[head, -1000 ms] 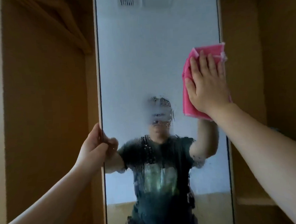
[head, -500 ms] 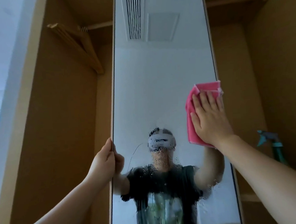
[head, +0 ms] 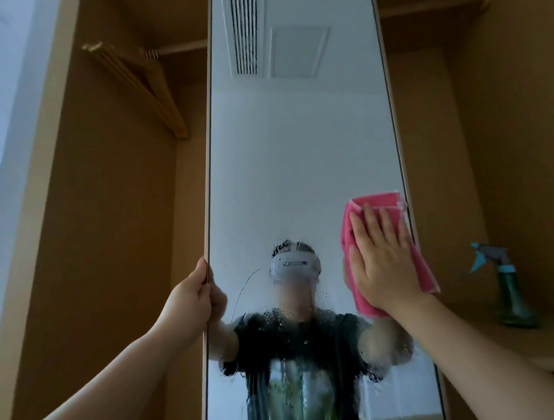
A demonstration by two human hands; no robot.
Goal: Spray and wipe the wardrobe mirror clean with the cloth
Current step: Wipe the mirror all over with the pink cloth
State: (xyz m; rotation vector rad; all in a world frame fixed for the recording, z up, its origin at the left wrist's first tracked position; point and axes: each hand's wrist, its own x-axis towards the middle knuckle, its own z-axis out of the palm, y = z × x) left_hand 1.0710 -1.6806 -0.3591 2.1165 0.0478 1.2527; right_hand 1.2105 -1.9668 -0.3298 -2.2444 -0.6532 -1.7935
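The right hand [head: 382,262] is pressing a folded pink cloth [head: 390,255] flat-fingered against the tall wardrobe mirror [head: 299,163] near its right edge (droplets lower down), while the left hand [head: 190,298] is gripping the mirror's left edge.

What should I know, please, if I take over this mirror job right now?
Left hand grips the mirror by its left edge.
Right hand, fingers flat, presses the cloth on the glass by the right edge.
Bottle stands on the shelf to the right, with no hand on it.
Done: sprayed; droplets cover the lower glass, and the upper part shows none.
Left: wipe the wet lower part, probably working down and across.
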